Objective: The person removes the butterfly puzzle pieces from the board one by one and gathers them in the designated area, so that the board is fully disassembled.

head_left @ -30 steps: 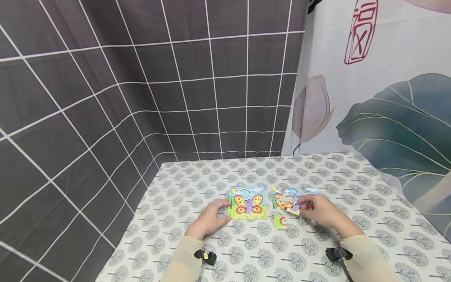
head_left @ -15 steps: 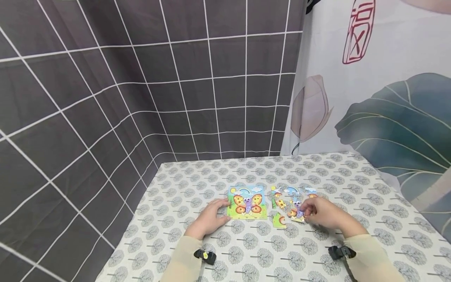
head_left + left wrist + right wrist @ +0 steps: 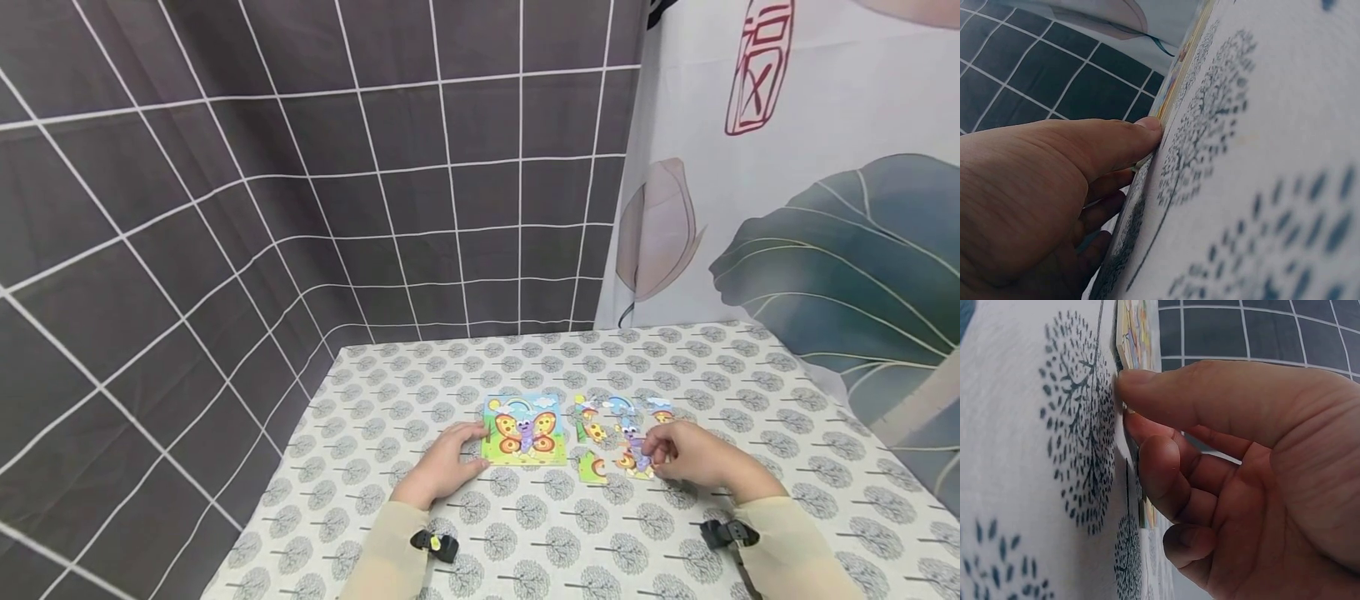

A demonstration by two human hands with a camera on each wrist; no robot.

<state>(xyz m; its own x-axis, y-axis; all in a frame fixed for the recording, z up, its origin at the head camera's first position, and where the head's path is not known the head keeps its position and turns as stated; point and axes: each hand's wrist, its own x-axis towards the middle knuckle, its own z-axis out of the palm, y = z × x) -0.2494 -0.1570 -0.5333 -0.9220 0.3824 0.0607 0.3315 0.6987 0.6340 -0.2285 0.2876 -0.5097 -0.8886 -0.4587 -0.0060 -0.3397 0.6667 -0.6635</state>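
My left hand rests at the left side of a square butterfly picture board. In the left wrist view its thumb touches the board's edge, the other fingers loosely bent behind. To the right of the board, my right hand pinches the right side of a jigsaw puzzle piece showing purple body and orange wing, low among the other pieces. The thumb lies at the piece's edge in the right wrist view; part of the piece is hidden by the fingers.
Several other jigsaw pieces lie around it: a rainbow piece, a cloud piece, and a green corner piece. The tree-print tablecloth covers the table. A dark checked curtain hangs behind, beside a lotus-print cloth.
My right hand has brought the puzzle piece from a tilted, raised position down and slightly right, so it lies flat beside the others. The left hand stays at the board.
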